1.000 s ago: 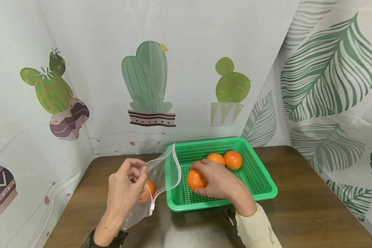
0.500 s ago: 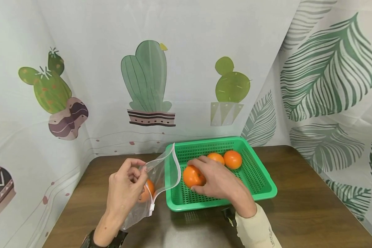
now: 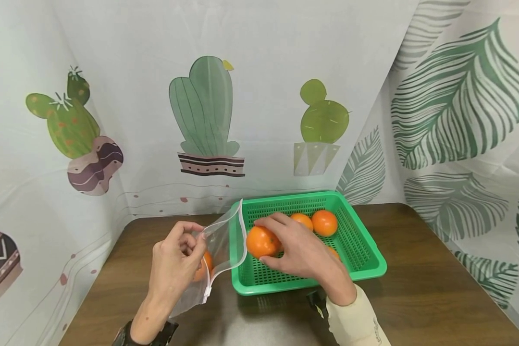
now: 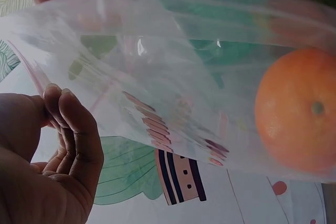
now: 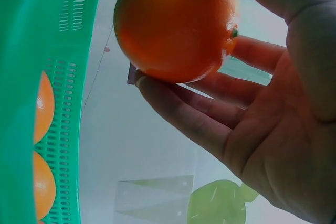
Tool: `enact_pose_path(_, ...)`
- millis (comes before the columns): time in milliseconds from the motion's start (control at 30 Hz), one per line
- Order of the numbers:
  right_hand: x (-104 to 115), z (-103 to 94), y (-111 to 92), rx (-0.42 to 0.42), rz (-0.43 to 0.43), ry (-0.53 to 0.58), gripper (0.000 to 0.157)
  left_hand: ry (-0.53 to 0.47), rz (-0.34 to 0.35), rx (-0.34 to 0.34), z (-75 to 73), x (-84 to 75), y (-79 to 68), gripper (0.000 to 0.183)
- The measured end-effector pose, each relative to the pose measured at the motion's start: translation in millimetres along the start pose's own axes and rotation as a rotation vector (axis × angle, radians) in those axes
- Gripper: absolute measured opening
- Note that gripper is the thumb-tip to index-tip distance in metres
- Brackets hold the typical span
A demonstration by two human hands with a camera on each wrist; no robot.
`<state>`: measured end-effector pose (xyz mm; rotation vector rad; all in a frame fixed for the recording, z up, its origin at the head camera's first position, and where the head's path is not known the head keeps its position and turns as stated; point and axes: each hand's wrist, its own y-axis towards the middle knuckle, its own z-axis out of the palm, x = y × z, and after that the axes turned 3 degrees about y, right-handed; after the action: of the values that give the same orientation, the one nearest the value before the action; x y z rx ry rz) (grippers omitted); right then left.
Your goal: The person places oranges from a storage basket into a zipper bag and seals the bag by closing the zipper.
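In the head view my left hand pinches the edge of a clear zip bag, whose mouth gapes toward the basket. One orange lies inside that bag, plainest in the left wrist view. My right hand grips another orange between thumb and fingers, over the left part of the green basket. From the right wrist view, this held orange is raised above the basket rim. The bag's white slider hangs at the lower end of its opening.
Two oranges sit at the back of the basket, one at the right and one beside it. Part of another orange shows past my right wrist. A brown wooden table lies beneath, with a printed cloth behind.
My right hand has lifted the orange and carried it left toward the bag's mouth. An orange beneath the wrist has come into sight. The left hand stays nearly still; the bag shifts slightly.
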<state>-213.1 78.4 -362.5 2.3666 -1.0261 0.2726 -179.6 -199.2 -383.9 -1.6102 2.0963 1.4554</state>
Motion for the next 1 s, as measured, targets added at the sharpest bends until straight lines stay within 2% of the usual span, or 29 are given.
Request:
enact_pose_path(333, 4, 1.0, 4, -0.092, -0.075, 0.046, 0.065, 0.021, -0.006, -0.010, 0.7, -0.9, 0.6, 0.017)
enact_pose_path(567, 11, 6.9, 11, -0.176, -0.157, 0.111, 0.066, 0.020, 0.012, -0.015, 1.1, -0.6, 1.1, 0.018)
enact_pose_path(1000, 21, 26.8, 21, -0.237, -0.267, 0.148, 0.067, 0.010, 0.013, -0.004, 0.7, 0.3, 0.7, 0.017)
